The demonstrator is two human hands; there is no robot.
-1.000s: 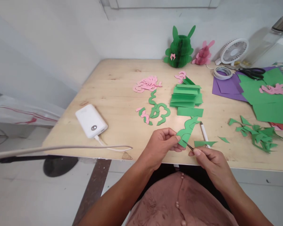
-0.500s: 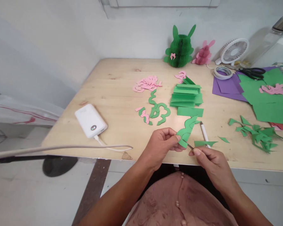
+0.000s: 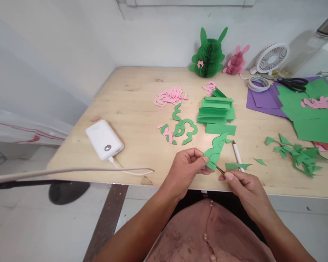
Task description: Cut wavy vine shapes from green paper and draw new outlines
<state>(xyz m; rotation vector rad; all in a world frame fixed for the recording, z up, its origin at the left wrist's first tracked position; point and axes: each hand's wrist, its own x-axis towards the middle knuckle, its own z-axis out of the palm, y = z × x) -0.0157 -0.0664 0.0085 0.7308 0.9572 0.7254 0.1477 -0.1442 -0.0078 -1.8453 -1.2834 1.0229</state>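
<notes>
My left hand (image 3: 190,162) pinches a green paper strip (image 3: 216,151) with a wavy cut edge and curved lines drawn on it. In my right hand (image 3: 242,182) is a pair of slim dark scissors (image 3: 220,170), their handles hidden by the fingers. Their tips meet the strip's lower end, close to my left fingertips. A white pen (image 3: 238,154) lies just beyond my right hand, partly over a green offcut (image 3: 232,166). Folded green paper pieces (image 3: 214,111) lie beyond the strip.
Pink cutouts (image 3: 171,97) and green wavy cutouts (image 3: 190,127) lie mid-table. Green scraps (image 3: 300,156) are at right. A white power bank (image 3: 104,138) with a cable sits left. Behind stand a green paper rabbit (image 3: 209,58), a pink one (image 3: 236,63) and a fan (image 3: 273,58).
The strip's lower end has shifted very slightly up and left with my left hand. My right hand and the scissors stay nearly in place.
</notes>
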